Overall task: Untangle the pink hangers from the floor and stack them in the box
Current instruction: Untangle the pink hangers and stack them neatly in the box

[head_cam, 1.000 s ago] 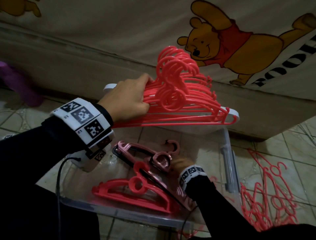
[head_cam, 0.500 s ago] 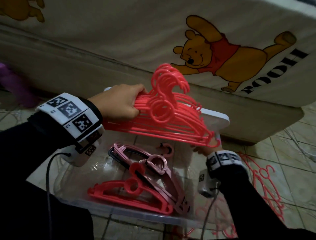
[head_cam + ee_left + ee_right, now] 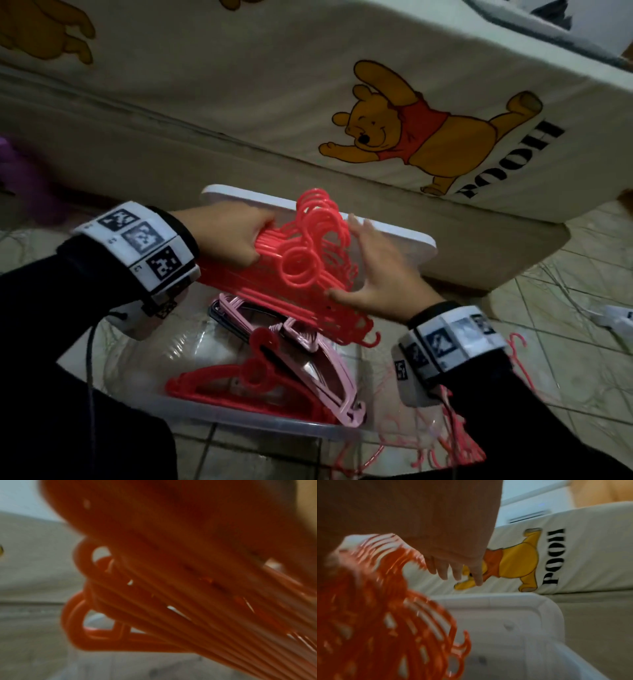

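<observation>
The person holds a thick bundle of pink hangers [image 3: 301,274] in the air above the clear box [image 3: 260,423], which sits on the tiled floor [image 3: 565,274] beside a mattress with a bear print [image 3: 411,137]. The left hand [image 3: 229,236] grips one end of the bundle, fingers curled round the stacked arms, while the right hand [image 3: 380,274] lies flat against the far side, fingers straight and spread, thumb under the lower edge. The step in hand looks like squaring the bundle before it goes down. To do it well, the flat hand should press the hooks and shoulders into line while the gripping hand holds firm, so that no hanger slides out. The box already holds a few hangers [image 3: 274,373], some paler pink, lying crossed; the bundle would sit better if laid along the same direction as these, hooks together. Its white lid [image 3: 411,236] leans behind. More pink hangers [image 3: 455,442] lie tangled on the floor at the right, so the task seems partway done.
</observation>
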### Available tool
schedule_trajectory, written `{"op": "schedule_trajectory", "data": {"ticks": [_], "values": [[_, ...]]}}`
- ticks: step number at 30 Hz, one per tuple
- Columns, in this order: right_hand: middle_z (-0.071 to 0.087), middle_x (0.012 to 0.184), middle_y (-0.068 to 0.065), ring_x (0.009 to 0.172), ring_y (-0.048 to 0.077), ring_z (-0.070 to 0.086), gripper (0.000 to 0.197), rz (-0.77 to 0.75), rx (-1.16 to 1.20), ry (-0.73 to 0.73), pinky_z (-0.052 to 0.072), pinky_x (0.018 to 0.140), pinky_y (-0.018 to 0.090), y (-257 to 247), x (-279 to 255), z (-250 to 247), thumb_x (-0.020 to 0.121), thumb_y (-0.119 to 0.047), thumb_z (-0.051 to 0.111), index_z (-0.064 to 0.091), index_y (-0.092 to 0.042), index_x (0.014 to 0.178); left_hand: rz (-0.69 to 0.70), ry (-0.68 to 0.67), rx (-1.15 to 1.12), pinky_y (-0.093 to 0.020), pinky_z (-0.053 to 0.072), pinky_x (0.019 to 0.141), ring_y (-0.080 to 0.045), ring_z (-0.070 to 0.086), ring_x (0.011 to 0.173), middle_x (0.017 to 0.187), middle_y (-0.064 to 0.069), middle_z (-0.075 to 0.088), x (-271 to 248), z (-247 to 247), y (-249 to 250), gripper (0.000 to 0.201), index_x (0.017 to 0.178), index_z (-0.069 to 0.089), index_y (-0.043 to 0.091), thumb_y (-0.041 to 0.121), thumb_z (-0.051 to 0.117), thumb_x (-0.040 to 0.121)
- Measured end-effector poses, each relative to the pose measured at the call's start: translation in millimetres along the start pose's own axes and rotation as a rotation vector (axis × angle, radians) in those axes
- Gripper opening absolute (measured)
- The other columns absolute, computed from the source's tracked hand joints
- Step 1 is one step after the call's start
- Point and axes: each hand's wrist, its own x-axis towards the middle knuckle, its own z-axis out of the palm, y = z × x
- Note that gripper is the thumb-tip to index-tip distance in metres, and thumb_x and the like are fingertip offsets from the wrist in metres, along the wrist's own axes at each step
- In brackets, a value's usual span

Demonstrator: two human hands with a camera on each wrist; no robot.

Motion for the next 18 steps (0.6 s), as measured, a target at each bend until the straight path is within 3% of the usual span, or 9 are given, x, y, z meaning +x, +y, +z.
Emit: {"op": "schedule_trajectory", "data": {"ticks": [2, 4, 6, 8, 10, 12, 15, 16, 18], "values": [[0.026, 0.153, 0.006, 0.143, 0.023, 0.02, 0.106, 0.025, -0.024, -0.052, 0.021, 0.115, 0.05, 2, 3, 15, 0.067, -0.051, 0.074, 0.014, -0.019, 0.148, -0.015, -0.047, -0.013, -0.023, 0.036, 0.068, -0.019, 0.056, 0.082, 0.087, 0.005, 0.057, 5, 10, 4, 0.02, 0.09, 0.047, 0.026, 0.02, 0.061, 0.078], [0.041, 0.144, 0.008, 0.136, 0.027, 0.035, 0.092, 0.086, 0.067, -0.063, 0.033, 0.108, 0.047, 7, 4, 27, 0.069, -0.041, 0.075, 0.027, -0.016, 0.144, -0.023, -0.092, -0.055, -0.024, 0.04, 0.073, -0.02, 0.058, 0.09, 0.099, -0.001, 0.062, 10, 19, 6, 0.021, 0.096, 0.048, 0.025, 0.016, 0.06, 0.081], [0.058, 0.126, 0.01, 0.119, 0.029, 0.054, 0.067, 0.115, 0.052, -0.051, 0.044, 0.097, 0.038, 11, 4, 38, 0.074, -0.032, 0.072, 0.044, -0.013, 0.131, -0.028, -0.133, -0.105, -0.024, 0.042, 0.077, -0.021, 0.059, 0.095, 0.108, -0.005, 0.063, 16, 28, 7, 0.02, 0.101, 0.05, 0.022, 0.015, 0.059, 0.084], [0.067, 0.108, 0.013, 0.102, 0.033, 0.061, 0.042, 0.096, -0.05, -0.036, 0.046, 0.084, 0.033, 12, 4, 49, 0.078, -0.024, 0.064, 0.053, -0.01, 0.116, -0.043, -0.186, -0.123, -0.024, 0.042, 0.079, -0.02, 0.057, 0.096, 0.11, -0.005, 0.062, 22, 36, 8, 0.021, 0.106, 0.053, 0.019, 0.015, 0.058, 0.087], [0.068, 0.099, 0.015, 0.095, 0.037, 0.061, 0.029, 0.103, -0.071, -0.038, 0.044, 0.079, 0.034, 13, 5, 58, 0.079, -0.02, 0.059, 0.055, -0.009, 0.106, -0.061, -0.227, -0.13, -0.025, 0.044, 0.079, -0.019, 0.056, 0.094, 0.107, -0.004, 0.062, 27, 42, 7, 0.017, 0.103, 0.054, 0.019, 0.015, 0.06, 0.087], [0.067, 0.099, 0.015, 0.094, 0.036, 0.061, 0.026, 0.131, -0.01, -0.053, 0.045, 0.079, 0.033, 17, 8, 63, 0.078, -0.021, 0.061, 0.056, -0.01, 0.101, -0.074, -0.256, -0.147, -0.026, 0.046, 0.077, -0.019, 0.058, 0.087, 0.1, -0.005, 0.063, 33, 45, 6, 0.014, 0.1, 0.056, 0.018, 0.014, 0.061, 0.087], [0.062, 0.111, 0.012, 0.101, 0.031, 0.059, 0.043, 0.154, 0.059, -0.08, 0.047, 0.086, 0.031, 23, 11, 72, 0.072, -0.03, 0.072, 0.057, -0.016, 0.11, -0.101, -0.308, -0.184, -0.023, 0.044, 0.053, -0.016, 0.051, 0.058, 0.076, -0.003, 0.058, 41, 51, 7, 0.016, 0.104, 0.06, 0.009, 0.011, 0.061, 0.088], [0.062, 0.114, 0.012, 0.103, 0.032, 0.059, 0.044, 0.171, 0.039, -0.081, 0.048, 0.088, 0.034, 25, 12, 76, 0.074, -0.032, 0.072, 0.057, -0.018, 0.113, -0.111, -0.326, -0.18, -0.022, 0.043, 0.05, -0.016, 0.049, 0.055, 0.074, -0.003, 0.056, 43, 53, 7, 0.019, 0.106, 0.061, 0.007, 0.011, 0.061, 0.088], [0.065, 0.109, 0.013, 0.102, 0.036, 0.06, 0.032, 0.205, -0.025, -0.044, 0.049, 0.085, 0.037, 30, 13, 87, 0.077, -0.027, 0.068, 0.06, -0.02, 0.107, -0.119, -0.349, -0.157, -0.026, 0.045, 0.055, -0.021, 0.053, 0.062, 0.081, -0.007, 0.059, 47, 58, 10, 0.023, 0.109, 0.061, 0.005, 0.013, 0.06, 0.088]]}}
